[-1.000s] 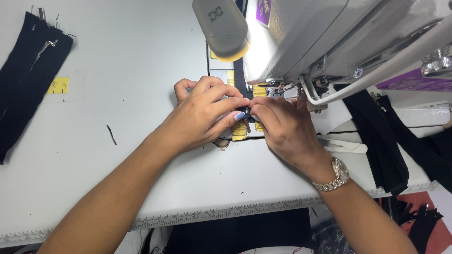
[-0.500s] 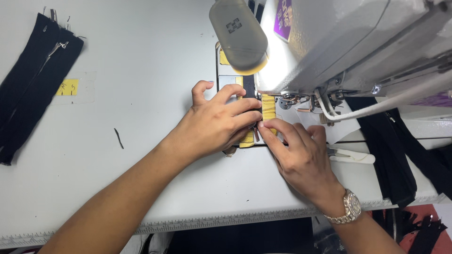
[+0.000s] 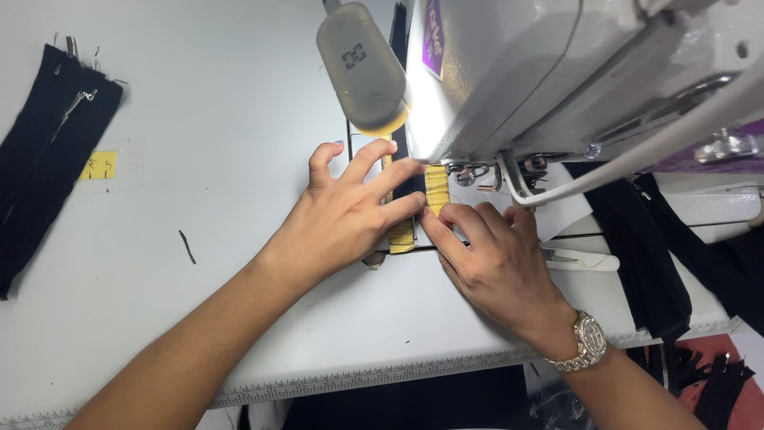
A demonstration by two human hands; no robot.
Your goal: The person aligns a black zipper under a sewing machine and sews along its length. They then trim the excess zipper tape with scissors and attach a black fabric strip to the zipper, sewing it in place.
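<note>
Pressing down with my left hand [image 3: 346, 215], fingers spread flat and holding nothing, just pinning the black strip [image 3: 410, 187] to the tabletop [image 3: 239, 119] right under the sewing machine [image 3: 573, 72]. My right hand [image 3: 497, 263] sits just beside it, fingertips on the yellow piece [image 3: 436, 191] next to the presser foot [image 3: 469, 173]; it's resting flat rather than clenched, not gripping anything either. A yellow tape strip [image 3: 402, 235] pokes out between my hands. The wristwatch [image 3: 585, 344] is on my right wrist. Off to the left there's a pile of black zipper pieces [image 3: 44, 159] and a yellow sticker [image 3: 98, 166], well apart from my hands.
</note>
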